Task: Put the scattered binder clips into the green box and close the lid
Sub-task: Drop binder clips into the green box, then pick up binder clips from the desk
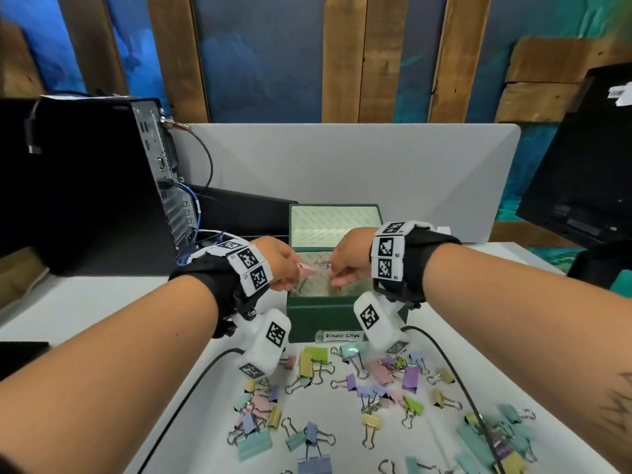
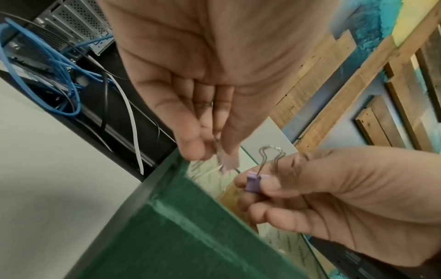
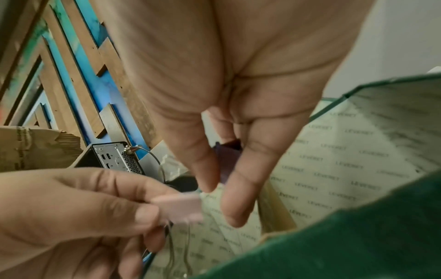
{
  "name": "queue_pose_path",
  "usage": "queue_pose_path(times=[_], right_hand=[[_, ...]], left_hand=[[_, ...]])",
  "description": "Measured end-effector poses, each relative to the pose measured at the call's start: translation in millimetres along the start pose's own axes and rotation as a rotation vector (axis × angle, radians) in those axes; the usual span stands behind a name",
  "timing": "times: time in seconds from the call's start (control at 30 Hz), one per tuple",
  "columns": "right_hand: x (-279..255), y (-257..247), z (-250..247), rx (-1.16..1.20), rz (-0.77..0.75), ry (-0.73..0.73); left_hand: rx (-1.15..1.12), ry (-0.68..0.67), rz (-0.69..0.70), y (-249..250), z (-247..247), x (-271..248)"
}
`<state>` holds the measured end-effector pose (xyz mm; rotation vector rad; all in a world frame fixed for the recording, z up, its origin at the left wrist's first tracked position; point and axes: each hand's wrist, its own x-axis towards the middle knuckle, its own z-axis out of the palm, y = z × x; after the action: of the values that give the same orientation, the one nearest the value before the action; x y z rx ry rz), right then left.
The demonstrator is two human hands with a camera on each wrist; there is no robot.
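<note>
The green box (image 1: 318, 316) stands in the middle of the white table, its lid (image 1: 335, 222) upright at the back. Both hands hover over the open box. My left hand (image 1: 297, 271) pinches a pink binder clip (image 1: 306, 268) with its wire handles hanging down. My right hand (image 1: 333, 273) pinches a purple binder clip (image 1: 324, 265). In the left wrist view the pink clip (image 2: 229, 161) is blurred and the purple clip (image 2: 253, 183) sits between thumb and finger, handles up. Several pastel clips (image 1: 342, 388) lie scattered in front of the box.
A black computer tower (image 1: 85, 183) with blue cables (image 1: 195, 206) stands at the left. A dark monitor (image 1: 588, 165) is at the right and a grey divider panel (image 1: 342, 165) behind. Black wrist cables (image 1: 455, 371) cross the table. A "Binder Clips" label (image 1: 342, 335) marks the box front.
</note>
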<state>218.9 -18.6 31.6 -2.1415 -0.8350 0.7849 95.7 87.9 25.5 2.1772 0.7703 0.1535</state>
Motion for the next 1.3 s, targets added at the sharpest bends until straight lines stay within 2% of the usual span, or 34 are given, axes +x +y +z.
queue_pose_path(times=[0.17,0.3,0.37,0.47,0.57,0.73,0.9,1.07,1.2,1.3], right_hand=[[-13.4,0.0,-1.4,-0.006,-0.048,-0.004],[-38.6,-6.7,2.4,-0.164,-0.093,0.043],[-57.2,-5.0,3.7,-0.321,-0.18,0.035],[-82.9,2.9,9.9,-0.644,-0.248,-0.111],[-90.6,10.3,24.0,-0.881,-0.302,-0.224],[-80.8,16.8,47.2,-1.082,-0.336,-0.298],[-69.3,15.0,64.5,-1.191,-0.341,-0.374],[-62.7,15.9,77.7,-1.334,-0.264,-0.387],[-63.3,20.9,79.5,-1.296,-0.234,-0.354],[-64.8,22.0,75.5,-1.188,-0.325,-0.304]], left_hand=[[0.096,-0.003,0.108,-3.6,-2.9,-0.1],[0.219,-0.068,0.153,-7.6,-8.9,-20.5],[0.354,-0.145,0.154,-18.3,-10.9,-32.8],[0.645,-0.253,0.153,-36.9,-7.9,-45.9],[0.865,-0.277,0.159,-52.3,-3.5,-49.4],[0.864,-0.283,0.176,-62.7,-1.1,-44.7],[0.904,-0.328,0.277,-60.8,18.5,-48.8],[0.907,-0.374,0.194,-55.7,27.6,-51.1],[0.865,-0.372,0.208,-55.7,29.4,-49.2],[0.874,-0.354,0.223,-56.0,32.6,-46.9]])
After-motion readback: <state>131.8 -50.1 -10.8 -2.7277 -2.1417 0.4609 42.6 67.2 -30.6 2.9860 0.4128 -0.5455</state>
